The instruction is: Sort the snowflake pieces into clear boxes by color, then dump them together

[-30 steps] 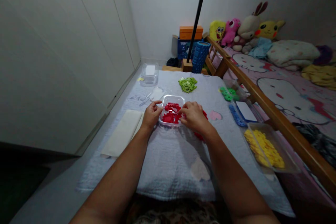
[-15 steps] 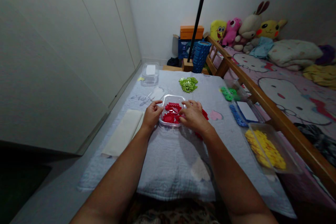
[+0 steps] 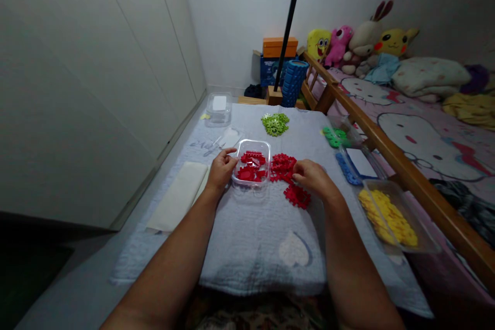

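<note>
A clear plastic box (image 3: 251, 145) with several red toothed pieces inside sits on the pale blue cloth (image 3: 247, 232). My left hand (image 3: 221, 170) grips the box's left edge, fingers curled round it. Loose red pieces (image 3: 288, 175) lie in a heap just right of the box. My right hand (image 3: 314, 179) rests on that heap, fingers bent down onto the pieces; whether it holds one is hidden.
A light green pile (image 3: 275, 124) lies at the far middle, darker green pieces (image 3: 334, 137) and blue pieces (image 3: 347, 169) at the right. A tray of yellow pieces (image 3: 388, 216) sits by the wooden bed rail (image 3: 390, 153). An empty clear box (image 3: 219, 109) stands far left, a white folded sheet (image 3: 178, 195) nearer.
My right hand has moved from the clear box rightwards onto the loose red heap, uncovering it. My left hand has stayed on the box's left edge.
</note>
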`<state>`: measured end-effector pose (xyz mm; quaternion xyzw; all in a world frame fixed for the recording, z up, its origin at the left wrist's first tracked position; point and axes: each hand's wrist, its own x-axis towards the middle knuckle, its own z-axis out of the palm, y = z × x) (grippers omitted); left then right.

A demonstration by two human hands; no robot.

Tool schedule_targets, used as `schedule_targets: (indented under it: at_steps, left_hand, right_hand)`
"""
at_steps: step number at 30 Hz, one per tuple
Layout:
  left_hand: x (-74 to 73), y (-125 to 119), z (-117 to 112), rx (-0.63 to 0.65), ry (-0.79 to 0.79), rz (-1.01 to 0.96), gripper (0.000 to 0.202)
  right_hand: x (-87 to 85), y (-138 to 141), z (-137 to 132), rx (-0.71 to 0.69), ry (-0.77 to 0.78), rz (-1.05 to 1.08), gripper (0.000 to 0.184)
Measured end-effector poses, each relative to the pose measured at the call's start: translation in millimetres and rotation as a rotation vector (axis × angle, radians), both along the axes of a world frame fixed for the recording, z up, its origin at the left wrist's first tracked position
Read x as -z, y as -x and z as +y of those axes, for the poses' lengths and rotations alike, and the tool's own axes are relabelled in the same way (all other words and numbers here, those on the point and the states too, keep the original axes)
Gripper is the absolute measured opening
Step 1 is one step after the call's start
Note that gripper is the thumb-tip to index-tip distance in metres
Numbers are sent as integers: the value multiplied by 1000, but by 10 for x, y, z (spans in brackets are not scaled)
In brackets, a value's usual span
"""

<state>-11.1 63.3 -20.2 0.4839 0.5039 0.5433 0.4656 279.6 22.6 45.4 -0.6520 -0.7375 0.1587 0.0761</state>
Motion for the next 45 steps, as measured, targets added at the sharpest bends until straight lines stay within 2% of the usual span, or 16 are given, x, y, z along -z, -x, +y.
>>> schedule_targets:
  at_steps: [4, 6, 15, 20, 24, 28, 33, 39, 45]
  left_hand:
    - [0, -3, -2, 3, 7, -8, 45]
    - [5, -2, 1, 6, 8, -8, 45]
    - [30, 12, 18, 1, 6, 12, 45]
    - [42, 19, 21, 1, 1, 10, 45]
    - [74, 29, 34, 7, -9, 16, 44]
    - [102, 32, 46, 5, -16, 2, 45]
    - [93, 30, 43, 9, -4, -10, 45]
    - [77, 30, 41, 10, 15, -16, 47]
    - [75, 29, 38, 3, 26, -22, 46]
  right_hand:
    - [138, 56, -18, -32, -45, -78, 1]
    - [183, 95, -19, -23, -72, -95, 5]
    - [240, 144, -18, 26, -118, -125, 4]
    - [152, 149, -26, 33, -237, 98, 8]
    - [-19, 332, 24, -78, -286, 302, 11]
    - [-120, 631, 120, -133, -327, 165, 18]
    - [-65, 891, 248, -152, -257, -65, 22]
    - [18, 969, 319, -130, -180, -163, 26]
    - [-67, 913, 232, -147, -151, -129, 28]
